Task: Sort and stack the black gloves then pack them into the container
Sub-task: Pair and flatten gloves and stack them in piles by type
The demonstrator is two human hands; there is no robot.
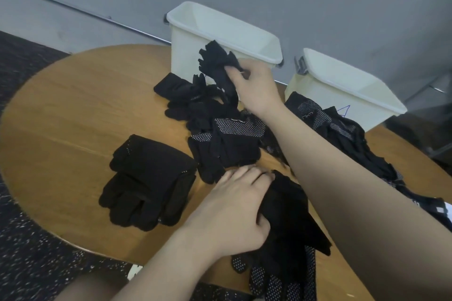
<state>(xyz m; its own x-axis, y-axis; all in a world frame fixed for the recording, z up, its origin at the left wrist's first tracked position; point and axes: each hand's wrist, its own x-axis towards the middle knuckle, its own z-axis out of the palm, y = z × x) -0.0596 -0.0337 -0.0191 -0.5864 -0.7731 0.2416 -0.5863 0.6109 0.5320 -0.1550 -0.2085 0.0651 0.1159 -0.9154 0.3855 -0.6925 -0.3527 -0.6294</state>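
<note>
the right hand (pixel 252 85) has its grip clamped on a crumpled black glove (pixel 219 63), lifted just in front of the nearer white tub (pixel 186 39). the left hand (pixel 234 210) has its fingers curled round another glove (pixel 291 212) lying on the desk (pixel 73 110), well forward of that tub. between the two hands sprawls the loose heap of gloves (pixel 220 129), some dotted with white. a flat stack of gloves (pixel 146 183) sits forward and left of the tub; a second white tub (pixel 347 85) stands to its right, with more gloves (pixel 342 129) strung out in front of it.

the lifted glove looks tangled with the heap beneath, so pulling it could drag others along, perhaps off the desk edge. mismatched pairs seem likely too, black on black. the right forearm hides part of the heap, the tubs' insides can't be seen fully, and the bottom edge cuts off the nearest gloves.
</note>
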